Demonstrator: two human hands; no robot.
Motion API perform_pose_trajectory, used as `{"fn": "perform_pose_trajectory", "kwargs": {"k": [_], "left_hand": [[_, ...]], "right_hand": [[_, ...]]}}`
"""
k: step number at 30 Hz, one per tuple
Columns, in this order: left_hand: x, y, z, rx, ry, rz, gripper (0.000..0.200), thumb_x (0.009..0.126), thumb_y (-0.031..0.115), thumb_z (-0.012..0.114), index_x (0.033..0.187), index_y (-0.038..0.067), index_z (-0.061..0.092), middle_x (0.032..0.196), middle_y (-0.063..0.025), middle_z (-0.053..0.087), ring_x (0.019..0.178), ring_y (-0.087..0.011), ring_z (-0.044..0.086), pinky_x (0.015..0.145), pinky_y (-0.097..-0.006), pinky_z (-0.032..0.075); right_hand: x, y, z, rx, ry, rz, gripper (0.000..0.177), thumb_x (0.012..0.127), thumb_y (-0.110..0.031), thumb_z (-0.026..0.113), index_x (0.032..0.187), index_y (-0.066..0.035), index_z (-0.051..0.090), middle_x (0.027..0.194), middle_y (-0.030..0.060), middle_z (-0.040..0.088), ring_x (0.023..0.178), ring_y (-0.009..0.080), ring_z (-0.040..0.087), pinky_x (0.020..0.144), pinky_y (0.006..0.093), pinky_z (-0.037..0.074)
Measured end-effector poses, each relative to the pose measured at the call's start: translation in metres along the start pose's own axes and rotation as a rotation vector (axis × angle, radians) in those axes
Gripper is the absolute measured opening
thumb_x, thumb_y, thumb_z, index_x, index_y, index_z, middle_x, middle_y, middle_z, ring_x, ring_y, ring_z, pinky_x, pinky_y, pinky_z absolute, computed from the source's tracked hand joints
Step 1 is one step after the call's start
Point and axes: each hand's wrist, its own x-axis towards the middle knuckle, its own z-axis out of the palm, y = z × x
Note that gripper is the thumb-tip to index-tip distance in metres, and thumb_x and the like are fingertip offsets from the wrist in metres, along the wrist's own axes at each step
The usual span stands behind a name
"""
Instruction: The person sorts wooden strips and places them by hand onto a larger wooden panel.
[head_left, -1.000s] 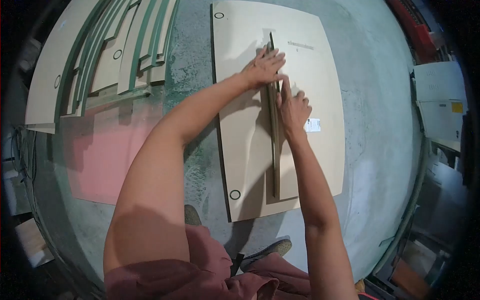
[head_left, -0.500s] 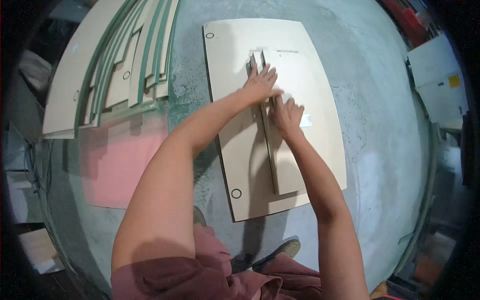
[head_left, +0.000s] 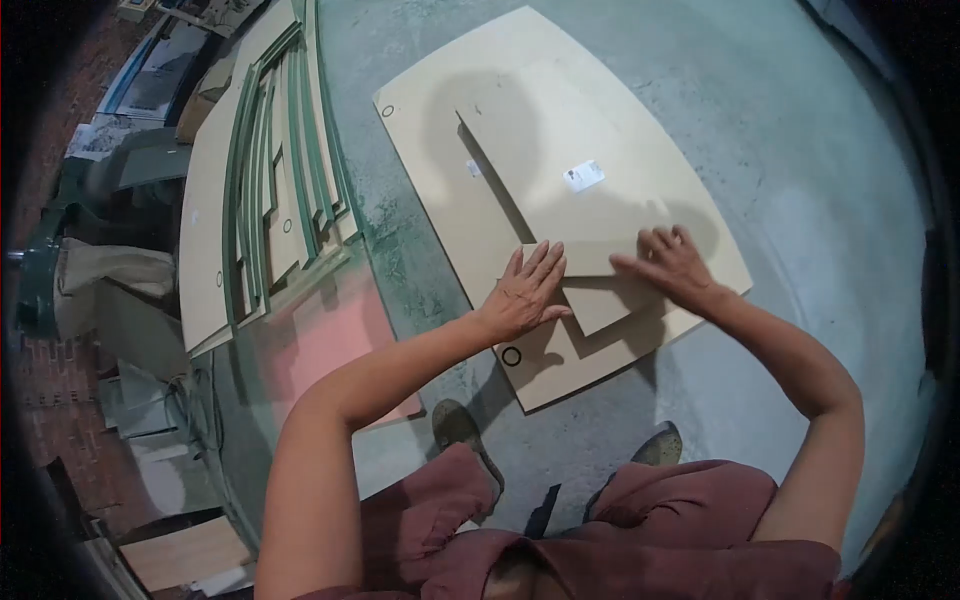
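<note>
A large cream board (head_left: 445, 140) with dark ring marks lies on the floor before me. On it rests a smaller cream panel (head_left: 530, 170) bearing a white label (head_left: 584, 176). A narrow board strip (head_left: 590, 259) crosses the lower part of that panel. My left hand (head_left: 525, 295) lies over the strip's left end, palm down, fingers stretched and apart. At the other end my right hand (head_left: 678, 265) has curled fingers, its thumb along the strip; the strip's right tip is hidden under it.
To the left stand several green-edged boards (head_left: 310, 150) in a stack, with a pink sheet (head_left: 335, 335) below them on the grey floor (head_left: 800, 200). My shoes (head_left: 657, 445) are just below the large board. Cluttered materials line the far left.
My view has turned, so the boards appear rotated. The narrow strip, lengthwise before, now lies crosswise on the panel. My hands have moved apart to its two ends.
</note>
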Motion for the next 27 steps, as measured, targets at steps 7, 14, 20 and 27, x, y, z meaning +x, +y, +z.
{"fn": "perform_pose_trajectory", "kwargs": {"k": [7, 14, 20, 27], "left_hand": [[0.006, 0.039, 0.024, -0.059, 0.134, -0.325, 0.077, 0.083, 0.048, 0.051, 0.136, -0.001, 0.028, 0.146, -0.0173, 0.020, 0.135, -0.0338, 0.018, 0.104, -0.0576, 0.015], [0.035, 0.022, 0.044, -0.129, 0.297, -0.567, 0.078, 0.087, 0.056, 0.036, 0.140, 0.001, 0.022, 0.148, -0.0151, 0.014, 0.137, -0.0340, 0.010, 0.106, -0.0565, 0.003], [0.055, -0.086, 0.025, -0.018, 0.228, -0.425, 0.074, 0.087, 0.058, 0.034, 0.140, 0.007, 0.026, 0.149, -0.0126, 0.012, 0.137, -0.0329, 0.008, 0.106, -0.0578, 0.004], [0.053, -0.059, 0.017, 0.010, 0.306, -0.428, 0.073, 0.085, 0.052, 0.045, 0.137, 0.003, 0.031, 0.149, -0.0125, 0.013, 0.137, -0.0320, 0.010, 0.104, -0.0611, 0.008]], "right_hand": [[0.004, 0.039, 0.026, 0.062, 0.116, -0.006, 0.051, 0.079, -0.012, 0.057, 0.123, -0.036, 0.047, 0.121, 0.0066, 0.042, 0.119, 0.0248, 0.038, 0.103, 0.0491, 0.026], [0.066, 0.070, 0.033, 0.018, 0.181, -0.050, 0.048, 0.079, -0.014, 0.056, 0.122, -0.033, 0.047, 0.122, 0.0053, 0.043, 0.122, 0.0253, 0.037, 0.105, 0.0504, 0.024], [0.096, 0.065, 0.023, 0.227, -0.104, 0.051, 0.041, 0.081, -0.012, 0.054, 0.118, -0.030, 0.050, 0.104, 0.0072, 0.044, 0.104, 0.0259, 0.044, 0.093, 0.0392, 0.037], [0.105, 0.047, 0.035, 0.173, 0.193, 0.048, 0.043, 0.080, -0.011, 0.055, 0.120, -0.028, 0.050, 0.100, 0.0106, 0.043, 0.097, 0.0267, 0.045, 0.084, 0.0367, 0.038]]}}
